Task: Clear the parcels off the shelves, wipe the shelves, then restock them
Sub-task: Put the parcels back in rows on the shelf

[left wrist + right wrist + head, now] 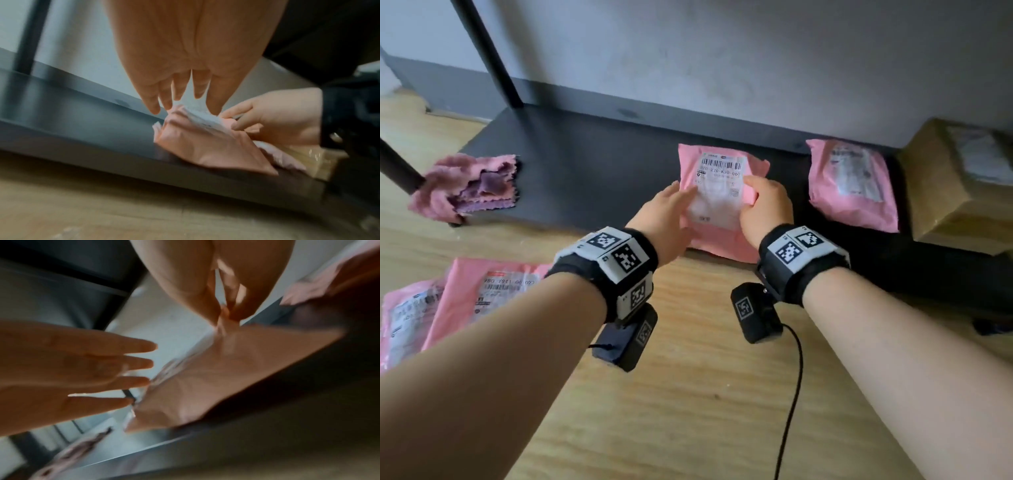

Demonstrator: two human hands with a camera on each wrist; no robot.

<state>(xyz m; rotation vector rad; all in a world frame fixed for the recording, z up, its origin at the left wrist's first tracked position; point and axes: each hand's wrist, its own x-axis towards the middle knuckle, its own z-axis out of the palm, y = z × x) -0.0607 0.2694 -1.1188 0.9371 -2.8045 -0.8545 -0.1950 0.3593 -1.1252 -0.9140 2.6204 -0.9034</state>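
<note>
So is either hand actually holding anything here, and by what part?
The right hand pinches the middle pink parcel at its right edge; the left hand lies against its left side with straight fingers.

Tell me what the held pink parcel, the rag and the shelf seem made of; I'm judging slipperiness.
Pink parcel: thin plastic mailer, it looks, wrinkled with a slight sheen, and a white paper label. Rag: fuzzy pink and purple cloth with zigzag edges, probably microfibre. Shelf: dark, smooth, faintly reflective board, perhaps painted metal or laminate; I cannot tell which.

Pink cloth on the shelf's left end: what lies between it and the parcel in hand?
Head view: only bare black shelf lies between the pink cloth and the held pink parcel.
</note>
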